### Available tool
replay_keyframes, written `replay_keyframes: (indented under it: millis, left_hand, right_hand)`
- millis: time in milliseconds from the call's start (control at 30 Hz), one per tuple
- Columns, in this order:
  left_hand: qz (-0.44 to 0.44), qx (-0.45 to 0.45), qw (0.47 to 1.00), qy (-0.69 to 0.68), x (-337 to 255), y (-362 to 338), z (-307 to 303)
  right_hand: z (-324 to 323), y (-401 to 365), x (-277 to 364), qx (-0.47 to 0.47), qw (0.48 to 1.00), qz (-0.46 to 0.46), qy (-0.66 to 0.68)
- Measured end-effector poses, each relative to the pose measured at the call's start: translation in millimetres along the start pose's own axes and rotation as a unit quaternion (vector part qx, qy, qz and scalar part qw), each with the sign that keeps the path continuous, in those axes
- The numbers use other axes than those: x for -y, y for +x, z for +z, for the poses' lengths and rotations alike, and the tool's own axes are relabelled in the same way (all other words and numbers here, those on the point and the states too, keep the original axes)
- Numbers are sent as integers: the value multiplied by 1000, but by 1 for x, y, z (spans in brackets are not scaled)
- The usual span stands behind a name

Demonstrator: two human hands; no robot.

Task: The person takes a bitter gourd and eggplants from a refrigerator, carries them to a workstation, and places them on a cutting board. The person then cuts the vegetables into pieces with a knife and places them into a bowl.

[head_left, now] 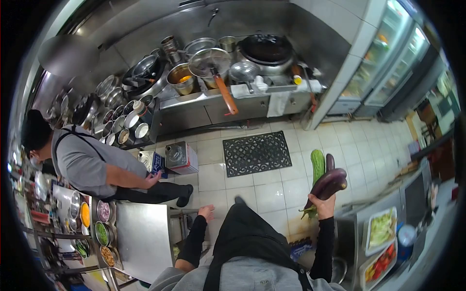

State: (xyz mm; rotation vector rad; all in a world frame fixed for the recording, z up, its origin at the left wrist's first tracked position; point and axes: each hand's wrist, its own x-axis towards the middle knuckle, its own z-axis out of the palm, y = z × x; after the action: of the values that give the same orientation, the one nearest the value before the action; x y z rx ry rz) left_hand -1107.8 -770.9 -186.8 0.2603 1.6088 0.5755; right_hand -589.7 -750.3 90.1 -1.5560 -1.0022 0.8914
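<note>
My right hand point(324, 205) is closed round the stem ends of a bundle of vegetables, held out to the right above the tiled floor. In it are dark purple eggplants point(326, 185), one slimmer eggplant point(330, 162) behind, and a long green bumpy vegetable point(318, 165) that looks like a bitter melon. Green stems stick out below the fingers. Low by my left side, my left hand point(206, 212) hangs with loosely bent fingers and nothing in it. It is nearest to the corner of a steel worktable point(145, 225).
A co-worker point(92, 160) stands at left, one hand held out. Ahead runs a cooking range with a wok point(266, 48), pots and a wood-handled strainer point(224, 94). A black mat point(257, 153) and tins point(181, 157) are on the floor. Trays of cut vegetables point(381, 230) stand at right.
</note>
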Motion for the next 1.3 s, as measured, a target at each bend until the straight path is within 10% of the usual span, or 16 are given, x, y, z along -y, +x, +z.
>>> replay_keyframes:
  millis: [367, 533, 833, 1000, 1300]
  left_hand:
    - [-21, -90, 975, -204, -154, 152, 34]
    - [9, -89, 968, -235, -236, 158, 65]
    - [-176, -289, 865, -372, -228, 87, 171]
    - [-206, -278, 852, -393, -267, 43, 237]
    - [-252, -331, 769, -485, -303, 11, 313]
  right_hand:
    - [217, 421, 151, 101, 930, -289, -204]
    - [379, 594, 265, 135, 833, -389, -368]
    - [792, 932, 244, 138, 528, -604, -581]
    - [975, 1024, 163, 164, 413, -613, -653]
    - [1044, 1030, 125, 251, 344, -601, -676]
